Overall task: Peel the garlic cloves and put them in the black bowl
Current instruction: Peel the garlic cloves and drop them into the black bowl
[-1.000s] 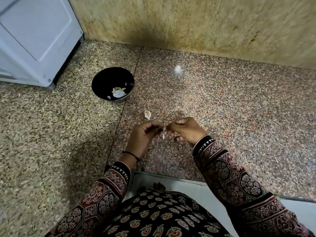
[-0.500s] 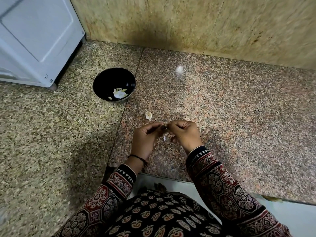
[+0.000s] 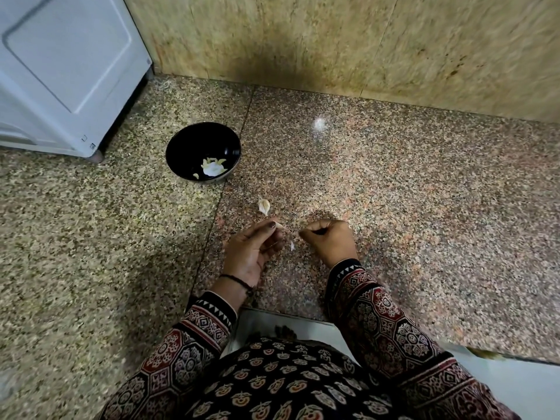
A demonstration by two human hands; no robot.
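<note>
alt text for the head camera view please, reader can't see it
A person's left hand pinches a garlic clove over a speckled stone surface, the right hand curled beside it. A second clove lies nearby, and a black bowl holds garlic pieces.

head: sole view | worn on person's head | faces forward, steeply down at counter (image 3: 424, 207) | close above left hand (image 3: 251, 253), right hand (image 3: 331, 241) | wall (image 3: 333, 40) at top

My left hand (image 3: 253, 251) lies palm half up, thumb and forefinger pinching a garlic clove (image 3: 279, 225). My right hand (image 3: 331, 241) is knuckles up, fingers curled under in a fist, apart from the left. Both sleeved forearms angle inward.
</note>
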